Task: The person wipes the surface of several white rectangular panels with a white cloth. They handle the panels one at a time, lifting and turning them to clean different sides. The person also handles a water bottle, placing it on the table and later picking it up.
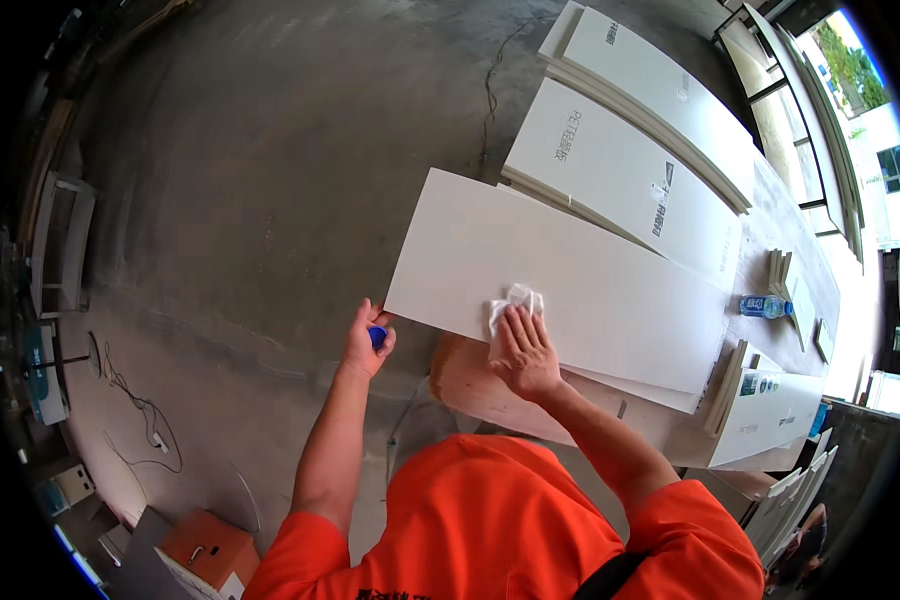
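Observation:
A long white panel [530, 265] lies across the work table, its left end jutting past the table edge. My right hand [526, 352] lies with fingers stretched over a crumpled white cloth [523, 297], holding it down against the panel near its front edge. At the panel's near left corner, my left hand [362, 345] is closed around a small blue object [377, 337]. Its kind is hidden by the fingers, and the fingertips are at the corner or just touching it. Beneath the long panel, the edge of another white panel [660, 393] shows.
Behind are two stacks of white printed panels, the nearer stack [610, 160] and the farther stack [660, 75]. A water bottle [765, 307] lies to the right, near panel offcuts [767, 418]. An orange box [210, 550] and a loose cable [155, 410] are on the floor at left.

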Available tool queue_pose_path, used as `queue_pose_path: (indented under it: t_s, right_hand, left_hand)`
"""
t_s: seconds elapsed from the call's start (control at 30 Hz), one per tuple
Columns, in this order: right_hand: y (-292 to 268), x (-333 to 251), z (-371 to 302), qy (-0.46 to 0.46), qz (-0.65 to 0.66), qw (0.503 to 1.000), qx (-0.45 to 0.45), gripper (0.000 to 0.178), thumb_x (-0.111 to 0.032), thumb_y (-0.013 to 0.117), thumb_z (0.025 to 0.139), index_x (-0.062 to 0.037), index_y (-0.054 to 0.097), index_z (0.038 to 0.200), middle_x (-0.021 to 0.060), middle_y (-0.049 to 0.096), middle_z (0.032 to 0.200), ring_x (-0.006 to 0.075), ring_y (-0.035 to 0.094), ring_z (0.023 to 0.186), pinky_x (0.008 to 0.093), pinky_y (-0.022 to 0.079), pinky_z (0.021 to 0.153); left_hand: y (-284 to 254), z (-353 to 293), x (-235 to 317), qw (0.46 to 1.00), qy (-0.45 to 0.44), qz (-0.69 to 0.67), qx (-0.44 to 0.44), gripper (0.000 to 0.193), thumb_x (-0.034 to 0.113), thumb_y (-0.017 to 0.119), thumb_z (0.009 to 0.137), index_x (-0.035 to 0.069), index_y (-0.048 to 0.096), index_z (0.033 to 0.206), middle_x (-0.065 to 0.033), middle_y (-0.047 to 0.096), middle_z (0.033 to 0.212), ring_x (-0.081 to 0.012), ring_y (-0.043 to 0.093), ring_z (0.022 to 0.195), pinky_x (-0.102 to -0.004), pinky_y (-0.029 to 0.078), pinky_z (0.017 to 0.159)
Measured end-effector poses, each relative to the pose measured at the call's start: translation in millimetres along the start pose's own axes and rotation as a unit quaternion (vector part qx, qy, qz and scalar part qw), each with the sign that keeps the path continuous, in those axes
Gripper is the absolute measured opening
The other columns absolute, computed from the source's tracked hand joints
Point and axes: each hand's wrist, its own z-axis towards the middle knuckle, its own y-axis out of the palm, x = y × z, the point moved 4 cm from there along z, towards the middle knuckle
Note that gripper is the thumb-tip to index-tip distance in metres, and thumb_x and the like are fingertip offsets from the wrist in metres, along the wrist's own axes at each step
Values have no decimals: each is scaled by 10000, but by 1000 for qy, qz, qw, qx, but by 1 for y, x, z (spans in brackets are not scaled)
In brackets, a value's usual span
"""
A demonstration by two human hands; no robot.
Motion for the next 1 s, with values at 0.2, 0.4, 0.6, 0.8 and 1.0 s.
queue_pose_path:
  t_s: [0.2, 0.4, 0.6, 0.8, 1.0]
  right_hand:
    - [3, -134, 142, -266, -62, 962, -1, 804, -542, 512, 990, -36, 341, 1591, 125, 268, 1692, 283, 193, 1583, 465, 101, 1305]
    - [-2, -70, 83, -156, 7, 988, 23, 839, -505, 616, 952, -19, 341, 1579, 147, 286, 1678, 293, 228, 1572, 472, 116, 1300]
    - [-8, 122, -127, 354, 8, 920, 167, 808, -503, 548, 998, 37, 344, 1563, 227, 266, 1667, 389, 199, 1563, 502, 126, 1279]
    - [10, 272, -309, 707, 11, 661, 251, 821, -541, 552, 982, 38, 384, 1540, 247, 334, 1625, 399, 268, 1530, 444, 202, 1260]
    - [-9, 302, -321, 753, 98, 600, 252, 708, -564, 582, 957, -26, 546, 1414, 205, 513, 1471, 371, 461, 1381, 467, 362, 1146]
  left_hand:
    - [-6, 3, -2, 999, -35, -7, 32, 723, 803, 338, 974, 146, 626, 886, -11, 672, 786, -115, 497, 496, -237, 297, 403]
    - [10, 6, 19, 996, -7, 84, -2, 633, 692, 506, 988, 78, 660, 985, -28, 664, 810, -101, 509, 484, -228, 291, 392]
    - [12, 24, 4, 984, 25, 175, 33, 317, 390, 708, 985, 84, 624, 984, -33, 627, 778, -115, 554, 501, -235, 310, 354]
    - [40, 42, 12, 960, 25, 244, 132, 336, 443, 672, 996, 111, 622, 1016, -4, 609, 772, -108, 531, 503, -234, 309, 350]
    - [58, 69, 43, 943, 43, 278, 177, 333, 459, 650, 1007, 128, 631, 1036, 4, 602, 764, -101, 508, 512, -239, 300, 364]
